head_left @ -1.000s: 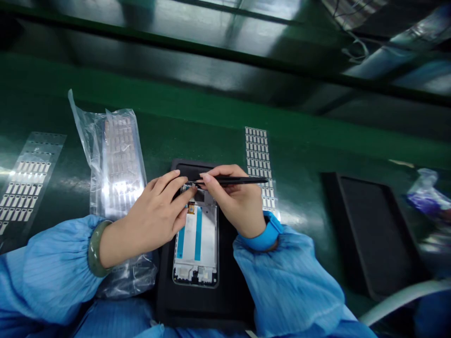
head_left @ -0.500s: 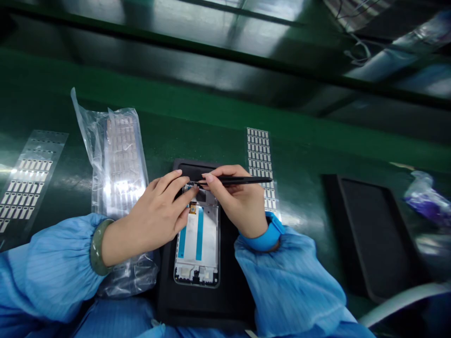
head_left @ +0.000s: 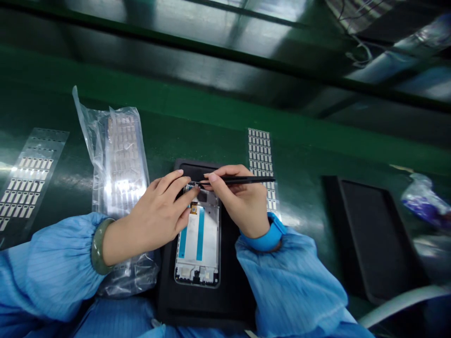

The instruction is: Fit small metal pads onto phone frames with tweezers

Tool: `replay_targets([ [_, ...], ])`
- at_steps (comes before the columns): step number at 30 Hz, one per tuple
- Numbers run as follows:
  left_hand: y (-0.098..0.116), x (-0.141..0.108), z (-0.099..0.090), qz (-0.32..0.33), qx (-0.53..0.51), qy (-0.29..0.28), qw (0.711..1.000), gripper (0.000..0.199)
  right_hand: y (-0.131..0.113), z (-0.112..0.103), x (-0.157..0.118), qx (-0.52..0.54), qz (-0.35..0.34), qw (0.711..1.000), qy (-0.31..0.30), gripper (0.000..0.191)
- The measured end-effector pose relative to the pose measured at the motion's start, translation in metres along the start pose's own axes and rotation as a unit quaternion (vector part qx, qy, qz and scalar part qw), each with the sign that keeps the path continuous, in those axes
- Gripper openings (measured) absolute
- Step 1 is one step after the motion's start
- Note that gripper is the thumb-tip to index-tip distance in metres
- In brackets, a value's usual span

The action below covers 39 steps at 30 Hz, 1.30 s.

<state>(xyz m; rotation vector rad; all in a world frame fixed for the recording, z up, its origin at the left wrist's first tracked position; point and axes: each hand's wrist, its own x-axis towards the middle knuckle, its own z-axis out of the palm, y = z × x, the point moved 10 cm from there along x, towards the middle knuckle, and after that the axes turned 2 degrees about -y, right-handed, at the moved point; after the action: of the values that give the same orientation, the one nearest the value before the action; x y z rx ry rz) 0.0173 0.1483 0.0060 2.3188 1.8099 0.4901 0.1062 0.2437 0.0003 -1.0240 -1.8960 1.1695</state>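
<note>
Phone frame [head_left: 197,244] just below L fingers [head_left: 172,185], grip unclear; R fingers [head_left: 225,172] clenched on black tweezers [head_left: 246,180].

Two bare hands [head_left: 158,211] [head_left: 241,204], one slim black pair of tweezers [head_left: 243,180], one white-and-silver rectangular phone frame [head_left: 197,239], two black rectangular mats [head_left: 206,303] [head_left: 373,234], three sheets of tiny metallic pieces [head_left: 30,178] [head_left: 123,159] [head_left: 260,150], and, at the green tabletop's [head_left: 211,126] right edge, apparently one blurred purple-and-clear plastic bag [head_left: 423,206].

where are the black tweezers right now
In the head view, the black tweezers are in the right hand, their tips at the top of the phone frame on the black mat.
</note>
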Motion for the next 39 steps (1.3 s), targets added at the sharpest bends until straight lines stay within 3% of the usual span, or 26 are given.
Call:
replay_targets([
  [27, -0.0034, 0.0001, 0.0027, -0.007, -0.024, -0.013, 1.0, 0.041, -0.0031, 0.0003, -0.0006, -0.041, -0.015, 0.999, 0.0, 0.008],
  [39, -0.0025, -0.0007, -0.0001, -0.003, -0.026, 0.006, 1.0, 0.04, -0.0024, 0.0004, -0.0003, -0.046, -0.004, 0.999, 0.002, 0.011],
])
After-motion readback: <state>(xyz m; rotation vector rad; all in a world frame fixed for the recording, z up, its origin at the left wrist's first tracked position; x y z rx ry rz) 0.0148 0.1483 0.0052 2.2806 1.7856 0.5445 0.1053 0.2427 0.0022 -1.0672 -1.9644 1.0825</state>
